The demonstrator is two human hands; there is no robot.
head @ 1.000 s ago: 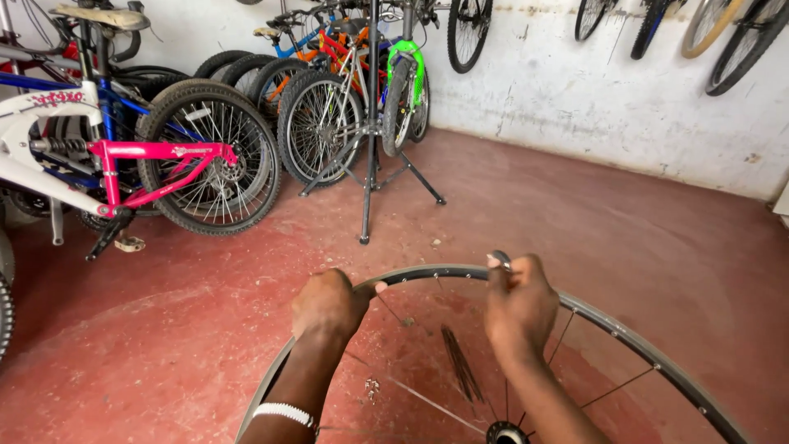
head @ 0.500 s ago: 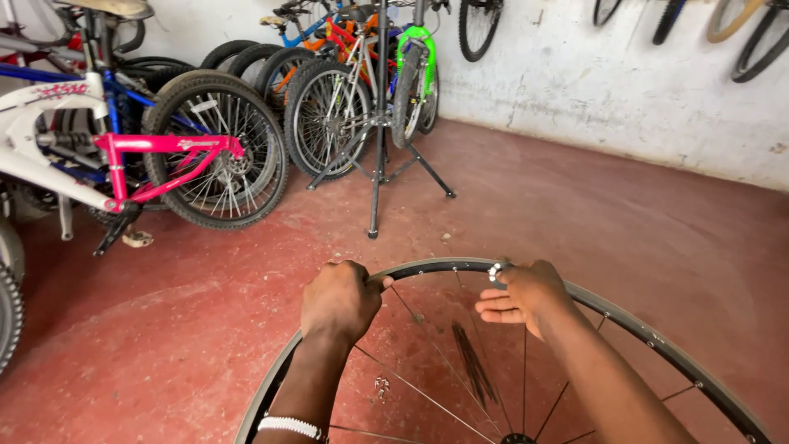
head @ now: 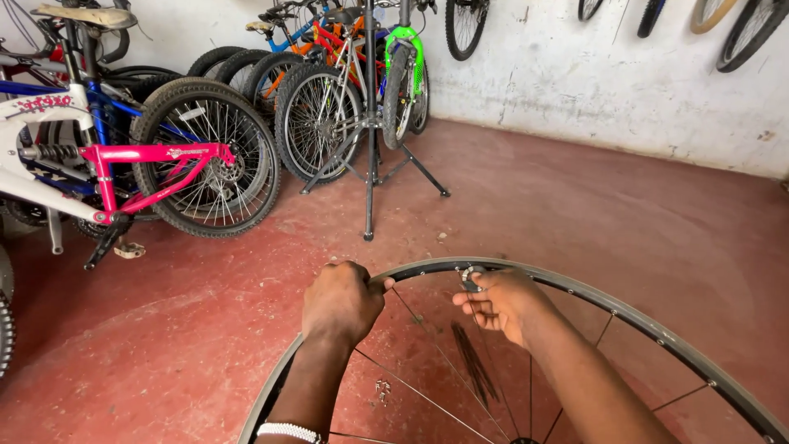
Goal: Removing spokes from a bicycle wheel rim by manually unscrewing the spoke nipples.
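Two hands on one bare grey metal bicycle wheel rim [head: 625, 308], no tyre fitted, held upright low in front of the person over the red concrete floor [head: 575, 214]. Left hand [head: 341, 302] is wrapped closed around the top of the rim. Right hand [head: 503, 302] pinches a small silver tool [head: 470, 275] against the rim's inner edge, fingers closed on it. Judged progress: spoke work under way, partway; thin wire spokes [head: 427, 395] look sparse, with wide gaps, so much is left. Rim looks round, dull, lightly scuffed. Black repair stand [head: 370, 164] and parked bicycles [head: 205, 156] stand well apart behind.
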